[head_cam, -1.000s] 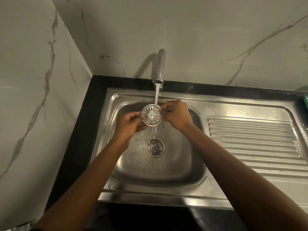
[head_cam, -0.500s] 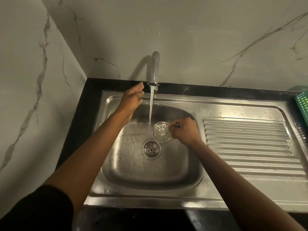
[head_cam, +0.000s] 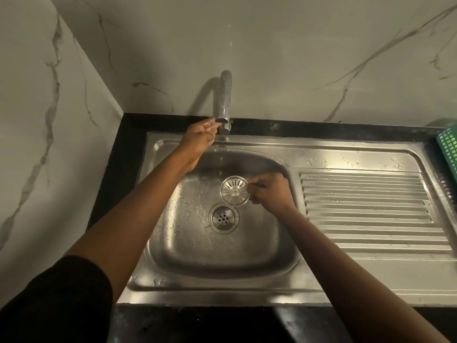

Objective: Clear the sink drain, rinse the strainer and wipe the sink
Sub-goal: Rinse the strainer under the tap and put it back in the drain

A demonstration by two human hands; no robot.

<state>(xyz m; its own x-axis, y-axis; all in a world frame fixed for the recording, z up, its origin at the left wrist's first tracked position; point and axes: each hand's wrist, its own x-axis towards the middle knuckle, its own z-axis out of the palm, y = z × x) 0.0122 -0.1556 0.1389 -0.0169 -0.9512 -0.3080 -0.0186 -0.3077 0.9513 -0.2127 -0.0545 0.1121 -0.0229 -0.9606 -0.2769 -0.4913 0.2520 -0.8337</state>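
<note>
Glossy steel sink (head_cam: 346, 288), shiny metal strainer (head_cam: 235, 193), veined marble wall (head_cam: 296, 58)

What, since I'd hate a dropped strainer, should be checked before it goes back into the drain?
1. Water off: ok. No stream falls from the tap.
2. Grip secure: ok. The right hand pinches the strainer at its rim.
3. Drain free: ok. The drain is uncovered, with no debris visible.
4. Strainer clean: cannot tell. Its slots are too small to judge.
5. Path clear: ok. The left hand is up at the tap, away from the drain.
6. Strainer over the drain: not ok. It is held off to one side.
</note>
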